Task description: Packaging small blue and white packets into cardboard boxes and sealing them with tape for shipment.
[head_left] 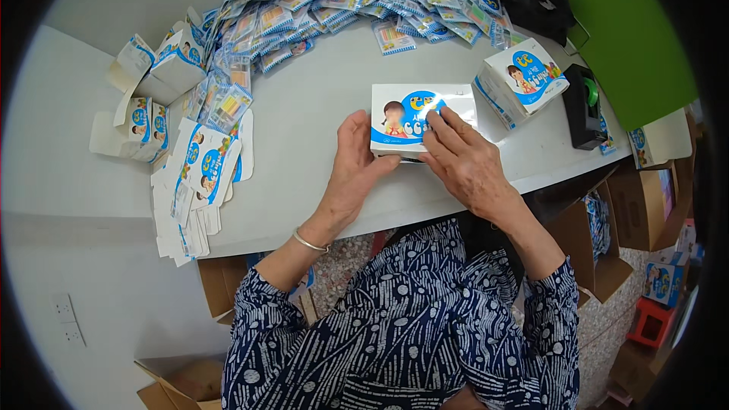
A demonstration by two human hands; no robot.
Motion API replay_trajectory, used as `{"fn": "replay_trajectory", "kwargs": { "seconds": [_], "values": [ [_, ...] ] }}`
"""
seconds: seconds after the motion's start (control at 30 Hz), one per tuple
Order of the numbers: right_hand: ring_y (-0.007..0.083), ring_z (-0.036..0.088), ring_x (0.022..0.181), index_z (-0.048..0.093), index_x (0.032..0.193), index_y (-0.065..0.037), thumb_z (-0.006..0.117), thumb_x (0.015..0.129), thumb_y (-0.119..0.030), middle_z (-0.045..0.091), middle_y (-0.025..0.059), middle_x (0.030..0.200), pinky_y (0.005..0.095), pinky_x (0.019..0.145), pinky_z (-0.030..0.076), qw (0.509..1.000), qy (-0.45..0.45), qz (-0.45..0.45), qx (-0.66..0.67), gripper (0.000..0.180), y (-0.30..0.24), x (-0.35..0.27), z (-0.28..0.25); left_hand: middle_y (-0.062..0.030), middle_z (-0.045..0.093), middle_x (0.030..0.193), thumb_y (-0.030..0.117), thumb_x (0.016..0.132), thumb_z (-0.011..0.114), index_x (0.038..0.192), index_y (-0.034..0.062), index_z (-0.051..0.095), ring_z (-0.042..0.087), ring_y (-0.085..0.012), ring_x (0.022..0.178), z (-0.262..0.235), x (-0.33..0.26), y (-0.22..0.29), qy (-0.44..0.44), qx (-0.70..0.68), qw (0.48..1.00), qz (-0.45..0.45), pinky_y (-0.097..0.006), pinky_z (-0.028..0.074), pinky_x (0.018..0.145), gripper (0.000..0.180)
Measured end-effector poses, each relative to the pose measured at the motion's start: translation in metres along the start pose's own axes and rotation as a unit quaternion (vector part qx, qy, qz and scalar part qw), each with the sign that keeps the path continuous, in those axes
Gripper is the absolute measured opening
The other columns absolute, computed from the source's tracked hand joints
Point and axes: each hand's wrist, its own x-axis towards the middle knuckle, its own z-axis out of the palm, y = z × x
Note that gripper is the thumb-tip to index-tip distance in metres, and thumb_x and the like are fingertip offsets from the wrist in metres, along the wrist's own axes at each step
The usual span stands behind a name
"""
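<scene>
The white box lies on the surface, apparently being closed or squared up: left hand half-open against its left side, right hand spread across its top. Next calls for steady, even pressure.

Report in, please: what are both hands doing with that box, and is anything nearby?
Left fingers at left edge of white-and-blue box; right fingers across its printed face. Printed face up. Second box close by, right.
</scene>
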Motion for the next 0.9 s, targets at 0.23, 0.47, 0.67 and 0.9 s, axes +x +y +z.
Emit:
{"fn": "replay_trajectory", "kwargs": {
  "seconds": [0.23,0.47,0.67,0.9],
  "values": [
    [0.0376,0.041,0.132,0.054,0.117,0.002,0.07,0.08,-0.012,0.048,0.0183,0.137,0.0418,0.104,0.043,0.998,-0.027,-0.047,0.03,0.043,0.002,-0.008,-0.007,-0.0117,0.037,0.138,-0.012,0.074,0.055,0.139,0.005,0.026,0.039,-0.0226,0.128,-0.011,0.006,-0.003,0.041,-0.209,0.97,-0.117,-0.034,0.037,0.104,0.072],
    [0.0402,0.04,0.131,0.052,0.119,0.003,0.068,0.079,-0.005,0.047,0.0189,0.139,0.0456,0.103,0.045,0.997,-0.015,-0.072,0.015,0.043,0.008,-0.016,-0.003,-0.0152,0.033,0.147,-0.002,0.077,0.064,0.134,0.0072,0.044,0.03,-0.0286,0.139,-0.03,0.001,0.019,-0.119,0.365,0.912,0.143,-0.037,0.033,0.11,0.061],
    [0.0398,0.04,0.132,0.052,0.119,0.002,0.068,0.078,-0.004,0.047,0.0176,0.139,0.0455,0.103,0.045,0.998,-0.012,-0.065,0.02,0.045,0.006,-0.015,0.001,-0.0133,0.047,0.141,0.004,0.078,0.072,0.12,0.0057,0.06,0.042,-0.0316,0.134,-0.044,0.005,0.009,-0.131,0.487,0.81,0.299,-0.041,0.037,0.108,0.043],
    [0.0372,0.04,0.133,0.053,0.117,-0.003,0.07,0.078,-0.006,0.047,0.0172,0.139,0.0453,0.104,0.044,0.999,0.001,-0.034,0.04,0.042,0.006,-0.015,0.006,-0.0132,0.053,0.132,0.0,0.082,0.068,0.123,0.0037,0.054,0.051,-0.0259,0.124,-0.033,0.001,0.014,-0.091,0.378,0.902,0.19,-0.038,0.041,0.105,0.043]
  ]
}}
